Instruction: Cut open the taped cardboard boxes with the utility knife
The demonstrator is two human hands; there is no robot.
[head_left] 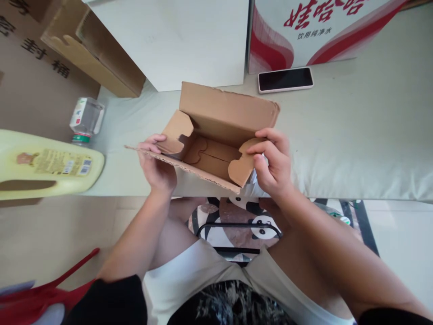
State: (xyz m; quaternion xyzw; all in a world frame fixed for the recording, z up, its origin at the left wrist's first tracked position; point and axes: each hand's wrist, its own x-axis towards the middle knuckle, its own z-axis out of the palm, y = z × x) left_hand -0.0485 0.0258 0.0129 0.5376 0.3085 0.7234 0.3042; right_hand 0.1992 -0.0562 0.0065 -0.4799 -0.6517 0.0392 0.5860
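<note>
Pale greenish table fills the middle of the view, crowded along its far edge: a white box stands straight behind the work, a red-and-white carton printed with Chinese characters stands to its right, and a dark phone in a pink case lies flat in front of that carton, well apart from the hands. At the near edge of the table sits a small open cardboard box, its back flap raised and its side flaps partly folded inward. The left hand is closed on the box's left side, thumb over the corrugated front edge and fingers on the left flap. The right hand pinches the curved right flap between thumb and fingers, bending it inward. To the left, brown cardboard cartons lean at an angle, a clear plastic bottle with a green cap lies on its side near them, and a big yellow jug with a label lies closer still, just left of the left hand but not touching it. Below the table edge are the person's knees in white shorts, a panda-patterned mat on the floor, and a red plastic object at lower left
</note>
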